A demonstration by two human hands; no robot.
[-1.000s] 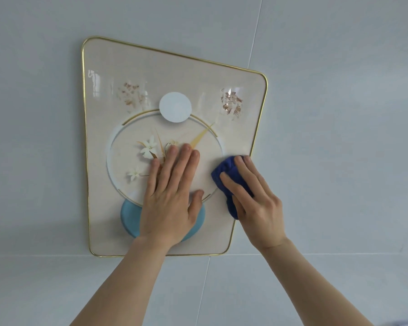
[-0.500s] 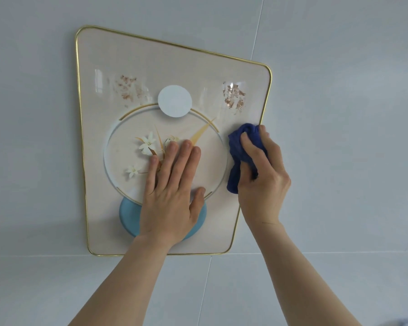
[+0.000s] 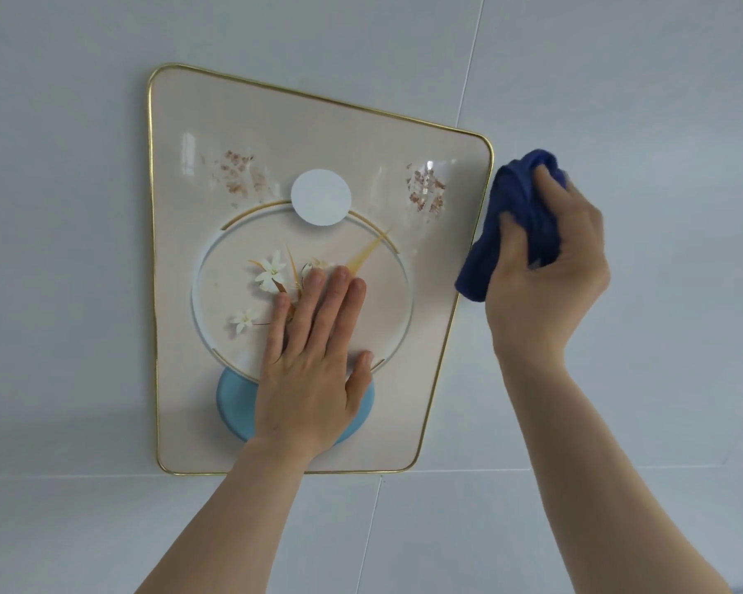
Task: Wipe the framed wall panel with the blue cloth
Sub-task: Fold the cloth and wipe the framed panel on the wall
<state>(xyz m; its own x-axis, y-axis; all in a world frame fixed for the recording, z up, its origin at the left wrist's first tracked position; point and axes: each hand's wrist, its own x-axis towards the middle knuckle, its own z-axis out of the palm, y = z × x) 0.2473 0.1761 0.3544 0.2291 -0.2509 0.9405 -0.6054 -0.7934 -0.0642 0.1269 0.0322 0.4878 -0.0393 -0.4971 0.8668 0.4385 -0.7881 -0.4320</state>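
The right hand [image 3: 550, 272] bunched the soft, limp blue cloth [image 3: 513, 216] just off the gold right edge of the glossy, likely fragile wall panel [image 3: 215, 122], while the flat, open left hand [image 3: 314, 366] braced its centre.

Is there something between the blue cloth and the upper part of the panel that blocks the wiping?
Nothing visible does. The blue cloth sits at the panel's right edge; the left hand covers only the lower middle.

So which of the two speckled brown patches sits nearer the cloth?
The right-hand brown patch, close to the gold edge beside the blue cloth; the other patch lies far left.
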